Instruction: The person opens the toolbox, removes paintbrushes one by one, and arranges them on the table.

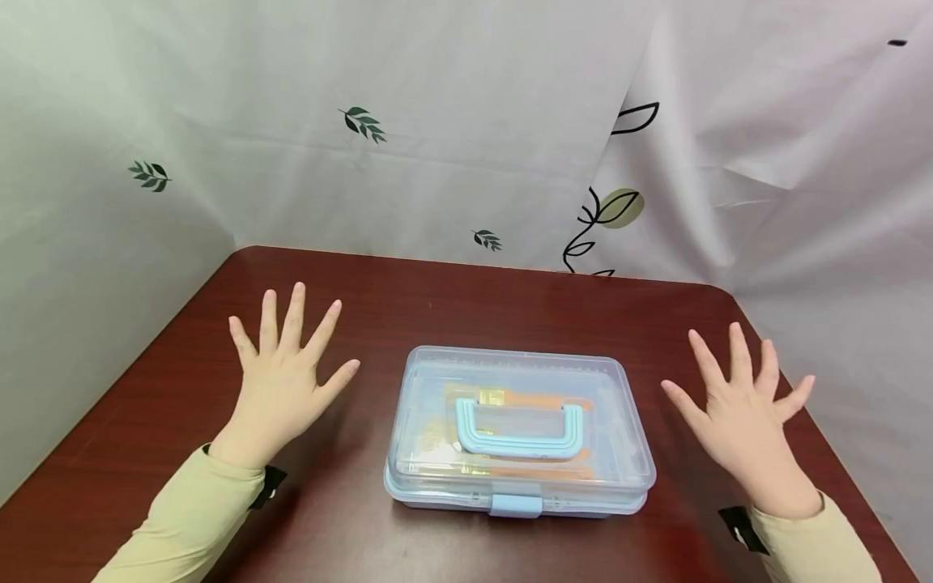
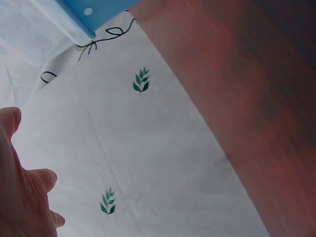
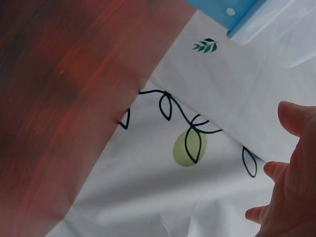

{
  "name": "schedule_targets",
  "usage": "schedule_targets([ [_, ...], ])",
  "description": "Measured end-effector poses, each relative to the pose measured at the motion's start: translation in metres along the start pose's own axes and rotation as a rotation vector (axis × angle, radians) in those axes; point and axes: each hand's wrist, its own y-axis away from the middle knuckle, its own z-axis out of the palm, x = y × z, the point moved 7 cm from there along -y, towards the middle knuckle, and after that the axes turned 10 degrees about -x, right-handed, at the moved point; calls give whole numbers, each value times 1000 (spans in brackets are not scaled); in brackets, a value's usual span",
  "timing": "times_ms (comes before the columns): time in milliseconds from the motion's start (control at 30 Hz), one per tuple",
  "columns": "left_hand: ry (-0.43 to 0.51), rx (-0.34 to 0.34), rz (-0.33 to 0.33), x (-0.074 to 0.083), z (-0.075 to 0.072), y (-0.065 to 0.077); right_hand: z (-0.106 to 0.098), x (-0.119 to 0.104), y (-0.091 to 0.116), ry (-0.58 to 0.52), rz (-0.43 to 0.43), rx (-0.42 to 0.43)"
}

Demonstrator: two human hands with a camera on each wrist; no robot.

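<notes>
White cloth (image 1: 437, 186) printed with leaf motifs hangs behind the table (image 1: 350, 453) and along both its sides. The table is dark red-brown, with visible grain and rounded far corners. On it rests one blue box (image 1: 519, 419) with a clear lid, lid down, located between the two hands. Long axis of the box: roughly left to right, each short end facing a hand.

Left hand (image 1: 280, 389): off the box's left end, apart from it. Right hand (image 1: 747, 421): off the right end, also apart; judged from the head view, its thumb is slightly the nearer. From either hand the box lies inward, along its own long axis. Fingers on both hands are spread wide and hold nothing. Palm contact with the table could not be determined.

Pale blue handle (image 1: 520, 445): folded against the lid. Orange-handled brushes (image 1: 539, 399): visible through it, exact count unclear. Latch (image 1: 516, 506): middle of the near long side, apparently fastened.
</notes>
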Motion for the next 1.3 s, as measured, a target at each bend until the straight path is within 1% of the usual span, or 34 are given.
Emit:
schedule_targets([
  [167, 21, 15, 49, 11, -8, 2, -5, -9, 1, -9, -33, 32],
  [267, 80, 25, 92, 19, -13, 2, -9, -16, 2, -17, -58, 53],
  [333, 142, 10, 118, 24, -15, 3, -12, -22, 3, -22, -80, 67],
  [433, 251, -51, 137, 32, -17, 4, -18, -32, 6, -32, -124, 96],
  [600, 428, -218, 126, 42, -13, 6, -26, -52, 12, -47, -220, 170],
  [667, 482, -268, 133, 47, -11, 7, -29, -62, 16, -46, -271, 209],
  [733, 519, -299, 156, 52, -9, 7, -32, -73, 21, -42, -330, 248],
  [833, 549, -317, 194, 60, -6, 8, -35, -91, 29, -34, -422, 293],
  [933, 565, -330, 218, 66, -2, 8, -37, -108, 36, -26, -509, 309],
  [1133, 573, -324, 263, 76, 5, 10, -32, -138, 49, -5, -671, 282],
  [1300, 574, -313, 291, 80, 11, 12, -24, -159, 63, 4, -833, 271],
])
